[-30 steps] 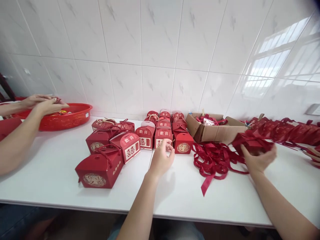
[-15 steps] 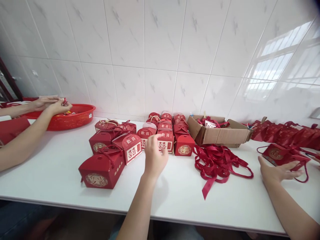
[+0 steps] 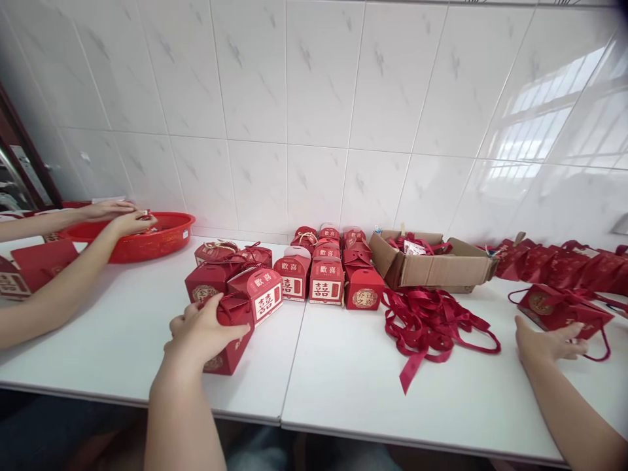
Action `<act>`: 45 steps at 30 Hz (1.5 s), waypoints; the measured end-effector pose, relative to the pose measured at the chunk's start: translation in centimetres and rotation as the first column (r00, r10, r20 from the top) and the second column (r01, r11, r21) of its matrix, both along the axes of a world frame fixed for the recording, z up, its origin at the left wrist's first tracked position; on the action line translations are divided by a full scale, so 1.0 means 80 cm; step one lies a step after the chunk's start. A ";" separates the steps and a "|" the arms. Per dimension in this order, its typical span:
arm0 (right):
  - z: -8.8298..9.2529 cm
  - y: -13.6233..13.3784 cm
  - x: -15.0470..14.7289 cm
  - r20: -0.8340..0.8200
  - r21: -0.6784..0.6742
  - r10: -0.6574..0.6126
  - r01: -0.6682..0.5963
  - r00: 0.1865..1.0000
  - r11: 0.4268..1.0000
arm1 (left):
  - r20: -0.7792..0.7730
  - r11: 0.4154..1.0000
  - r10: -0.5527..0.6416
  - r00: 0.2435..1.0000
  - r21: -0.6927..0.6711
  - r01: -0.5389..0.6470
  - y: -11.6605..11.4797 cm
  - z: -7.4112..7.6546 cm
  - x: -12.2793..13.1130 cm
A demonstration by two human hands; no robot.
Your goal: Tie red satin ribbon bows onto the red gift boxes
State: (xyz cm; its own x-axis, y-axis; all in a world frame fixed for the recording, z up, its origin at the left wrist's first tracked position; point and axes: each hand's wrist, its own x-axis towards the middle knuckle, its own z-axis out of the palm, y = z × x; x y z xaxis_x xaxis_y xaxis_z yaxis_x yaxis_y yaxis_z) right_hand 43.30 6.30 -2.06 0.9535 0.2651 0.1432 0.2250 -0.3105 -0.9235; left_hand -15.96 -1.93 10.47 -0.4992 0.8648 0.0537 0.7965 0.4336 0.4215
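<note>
My left hand (image 3: 203, 333) is wrapped over the front red gift box (image 3: 235, 347), thumb on its right side and fingers on its left. The hand and wrist hide much of that box. Right behind it stand a box with a white double-happiness label (image 3: 267, 302) and a red box with a gold emblem (image 3: 209, 278). At the far right, my right hand (image 3: 552, 340) lies with thumb and fingers apart, close against a tilted red gift box with cord handles (image 3: 549, 306). Whether its fingertips press on that box is hard to see.
Rows of red boxes (image 3: 326, 278) stand by the wall. A cardboard box (image 3: 441, 269) holds red ribbon; more ribbon (image 3: 432, 330) lies before it. Several red bags (image 3: 554, 261) line the right. A co-worker's hands (image 3: 122, 219) work above a red basin (image 3: 157, 245).
My left hand has moved left and down from above the table's middle onto the front gift box. My right hand has hardly moved. The view has shifted slightly.
</note>
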 end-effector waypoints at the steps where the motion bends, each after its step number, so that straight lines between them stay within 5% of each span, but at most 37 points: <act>1: 0.000 0.001 0.001 0.002 -0.005 -0.014 0.014 1.000 1.000 | -0.001 0.999 -0.031 1.000 -0.010 0.031 -0.001 -0.001 0.000; 8: 0.001 0.005 -0.003 0.031 -0.014 -0.063 0.064 0.998 0.998 | -0.066 0.956 -0.279 0.958 0.077 0.284 -0.045 0.003 0.013; 12: 0.000 0.004 -0.003 0.025 -0.024 -0.040 0.041 0.999 0.999 | -0.104 0.851 -0.483 0.870 0.180 0.494 -0.062 0.014 0.063; 18: -0.002 0.004 -0.001 0.035 -0.031 -0.030 0.031 0.999 0.999 | -0.071 0.633 -0.757 0.650 0.166 0.756 -0.040 0.020 0.154; 25: -0.001 0.010 0.004 0.033 -0.030 -0.042 0.043 0.999 0.999 | 0.035 0.490 -0.872 0.489 0.037 0.871 -0.035 0.010 0.175; 32: 0.003 0.011 0.003 0.000 -0.027 -0.037 0.037 0.999 0.999 | 0.003 0.545 -0.838 0.546 0.063 0.836 -0.030 0.016 0.169; 45: 0.001 0.002 0.001 0.081 -0.055 0.038 -0.034 0.996 0.998 | -0.047 0.565 -0.814 0.579 0.164 0.808 0.006 -0.019 0.193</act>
